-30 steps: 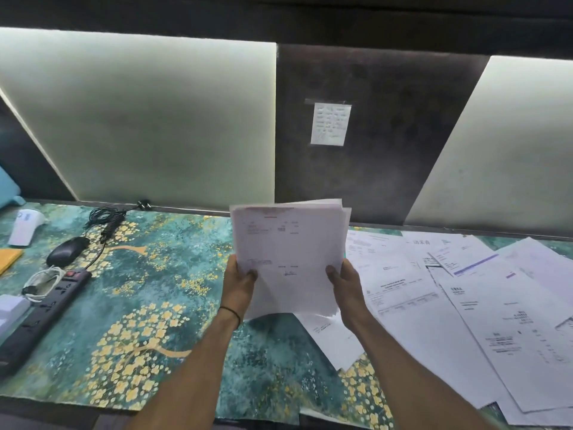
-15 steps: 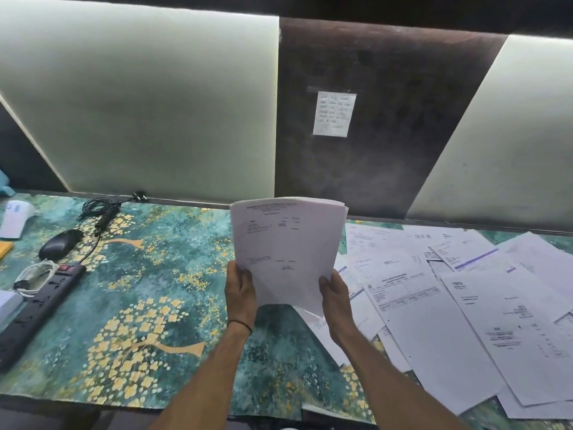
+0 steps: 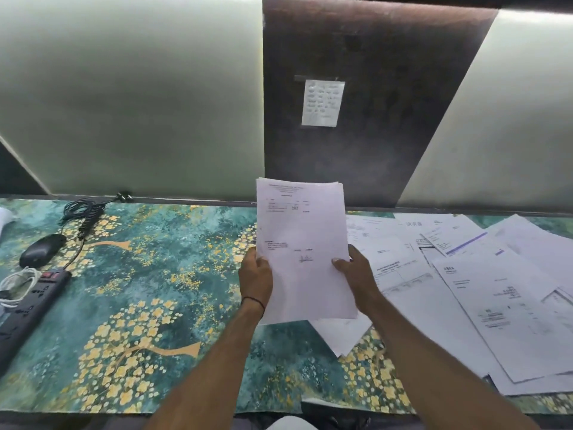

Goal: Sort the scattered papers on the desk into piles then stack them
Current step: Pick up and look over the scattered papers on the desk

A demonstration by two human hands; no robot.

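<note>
Left hand [image 3: 255, 274]: clamped on the left edge of the sheaf [image 3: 302, 240], thumb laid across the front sheet.
Right hand [image 3: 356, 273]: clamped on the right edge, at like height.
Sheaf: held upright at frame centre above the table [image 3: 161, 274], long axis vertical.
Scattered papers [image 3: 471, 293]: spread overlapping on the table at right of frame, beside the right hand; that hand is judged nearer for the next pick.

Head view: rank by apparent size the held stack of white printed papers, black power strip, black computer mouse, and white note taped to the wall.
Held stack of white printed papers
Black power strip, partly out of frame
White taped note, farther away
Black computer mouse, nearly the note's size
</note>
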